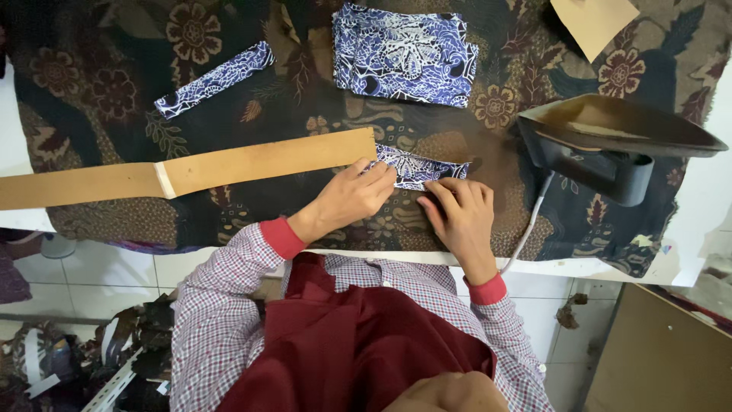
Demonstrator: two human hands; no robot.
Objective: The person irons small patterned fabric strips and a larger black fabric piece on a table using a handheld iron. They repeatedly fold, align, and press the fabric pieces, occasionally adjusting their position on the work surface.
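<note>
A small blue-and-white patterned cloth piece (418, 167) lies on the dark floral table cover (99, 91), next to the end of a long brown cardboard strip (229, 164). My left hand (352, 195) presses its fingertips on the cloth's left end, beside the strip's end. My right hand (460, 214) pinches the cloth's lower right edge against the table. Both hands rest flat, fingers bent onto the fabric.
A dark flat iron (610, 141) stands on its heel at the right, its cord (531, 221) running off the table edge. A stack of blue patterned pieces (404, 52) and one narrow blue strip (215, 78) lie farther back. A tan paper piece (595, 23) sits top right.
</note>
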